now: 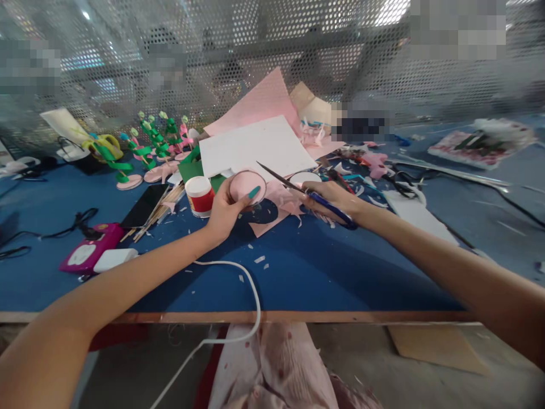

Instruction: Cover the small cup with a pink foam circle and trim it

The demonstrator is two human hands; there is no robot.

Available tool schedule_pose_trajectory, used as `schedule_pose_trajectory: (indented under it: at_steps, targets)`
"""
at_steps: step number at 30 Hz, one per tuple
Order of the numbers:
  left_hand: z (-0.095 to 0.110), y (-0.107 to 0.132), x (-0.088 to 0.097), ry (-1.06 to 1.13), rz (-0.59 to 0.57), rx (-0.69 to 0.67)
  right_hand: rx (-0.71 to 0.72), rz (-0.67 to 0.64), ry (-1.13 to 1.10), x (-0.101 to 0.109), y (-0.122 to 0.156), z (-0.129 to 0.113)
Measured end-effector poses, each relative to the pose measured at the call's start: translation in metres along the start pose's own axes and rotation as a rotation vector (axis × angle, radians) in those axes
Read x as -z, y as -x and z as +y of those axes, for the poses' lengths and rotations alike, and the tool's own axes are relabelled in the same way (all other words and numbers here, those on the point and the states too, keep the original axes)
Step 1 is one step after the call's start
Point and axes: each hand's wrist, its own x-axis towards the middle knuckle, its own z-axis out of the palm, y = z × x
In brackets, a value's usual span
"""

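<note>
My left hand (225, 209) is closed on a round pink disc (247, 186), thumb pressed on its face, just above the blue table (298, 272). My right hand (332, 199) grips blue-handled scissors (298, 188) whose dark blades point up-left toward the disc's edge. Pink paper scraps (272, 218) lie under and between both hands. A small red and white jar (200, 196) stands just left of my left hand.
White sheet (255, 147) and pink sheets (259, 105) lie behind the hands. Green and pink paper flowers (153, 147) stand at the back left. A phone (142, 205), wooden sticks (159, 211), a pink device (87, 253) and a white cable (251, 295) lie near the left. Another pair of scissors (402, 184) lies right.
</note>
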Motion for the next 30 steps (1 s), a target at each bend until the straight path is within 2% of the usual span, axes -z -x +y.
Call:
schedule_pose_trajectory:
  at_steps: [3, 5, 7, 10, 14, 16, 24, 30]
  targets:
    - [0.002, 0.002, 0.001, 0.025, -0.016, 0.038, -0.171, -0.079, -0.206, 0.005, 0.002, -0.013]
    - [0.005, 0.004, 0.001, 0.017, -0.049, 0.065, -0.359, -0.106, -0.37, 0.006, 0.004, -0.023]
    - [0.007, 0.005, 0.001, 0.001, -0.065, 0.074, -0.406, -0.136, -0.478, 0.004, 0.006, -0.03]
    - [0.008, 0.006, 0.003, -0.014, -0.036, 0.039, -0.319, -0.103, -0.454, 0.001, 0.009, -0.032]
    - [0.01, 0.007, 0.004, -0.027, 0.014, -0.039, -0.097, -0.009, -0.197, -0.001, 0.012, -0.024]
    - [0.012, 0.007, 0.004, -0.029, 0.027, -0.063, -0.031, 0.008, -0.103, -0.001, 0.013, -0.02]
    - [0.019, 0.013, -0.001, -0.01, 0.006, -0.065, -0.016, -0.031, -0.123, -0.001, 0.019, -0.017]
    - [0.017, 0.015, -0.002, 0.009, -0.086, -0.117, 0.033, -0.036, -0.121, -0.005, 0.017, -0.015]
